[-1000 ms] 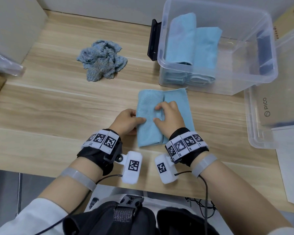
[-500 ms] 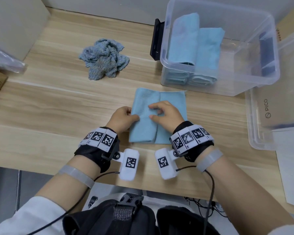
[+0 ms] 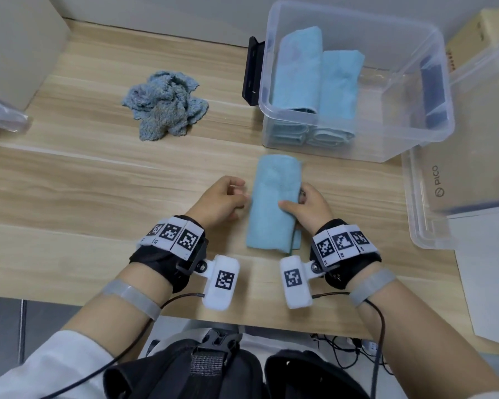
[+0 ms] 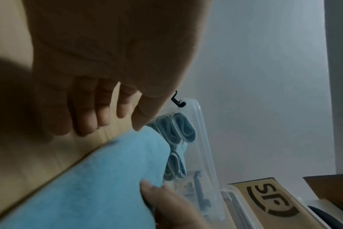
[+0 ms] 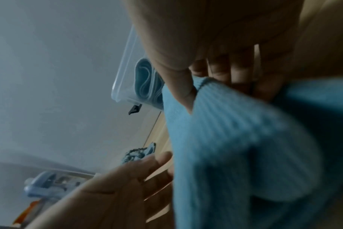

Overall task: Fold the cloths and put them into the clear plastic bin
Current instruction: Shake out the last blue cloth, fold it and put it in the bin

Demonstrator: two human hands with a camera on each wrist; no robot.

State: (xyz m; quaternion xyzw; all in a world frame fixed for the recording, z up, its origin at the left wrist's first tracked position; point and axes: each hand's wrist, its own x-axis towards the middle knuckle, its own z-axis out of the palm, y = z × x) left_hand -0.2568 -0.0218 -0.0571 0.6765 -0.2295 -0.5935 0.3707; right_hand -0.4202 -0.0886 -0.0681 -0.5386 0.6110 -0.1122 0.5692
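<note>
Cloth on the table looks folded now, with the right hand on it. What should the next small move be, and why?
Probably lift the folded light-blue cloth with the right hand and carry it toward the clear plastic bin. The cloth lies as a narrow strip, the thumb on top and the fingers round its right edge, while the left hand sits beside it holding nothing. The bin has free room to the right of the folded cloths already in it.

One folded light-blue cloth [image 3: 274, 203] on the table, one crumpled grey-blue cloth [image 3: 164, 105] at 10 o'clock, one clear plastic bin [image 3: 415, 82] at 1 o'clock, two hands.
</note>
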